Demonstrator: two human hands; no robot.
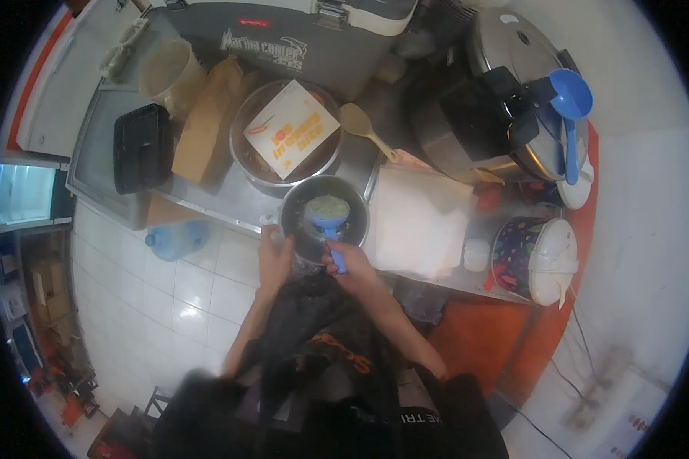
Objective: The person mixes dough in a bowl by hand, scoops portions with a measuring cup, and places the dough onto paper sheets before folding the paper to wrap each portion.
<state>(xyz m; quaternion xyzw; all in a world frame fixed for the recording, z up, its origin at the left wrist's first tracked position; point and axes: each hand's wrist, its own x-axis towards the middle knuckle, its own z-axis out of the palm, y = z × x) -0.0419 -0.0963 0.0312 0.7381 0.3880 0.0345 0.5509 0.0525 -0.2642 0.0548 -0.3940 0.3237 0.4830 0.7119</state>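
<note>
A dark-walled metal pot [289,205] is at the counter's front edge, close to my body. My left hand [275,256] is closed on the pot's near left side, and part of its grip is blurred. In my right hand [351,266] is the handle of a blue ladle [329,222]. The ladle's bowl is over the inside of the pot and carries a mound of pale greenish food [328,206]. Just behind the pot stands a wide steel bowl [241,162], with a printed paper box [292,130] lying across it.
A tan rice paddle [366,131] lies beside white paper sheets [421,218]. To the right are large cookers [467,115], another blue ladle [571,99] and a patterned container [517,260]. A black tray [142,149], brown paper bag [207,134] and grey cooler [283,46] stand left and behind.
</note>
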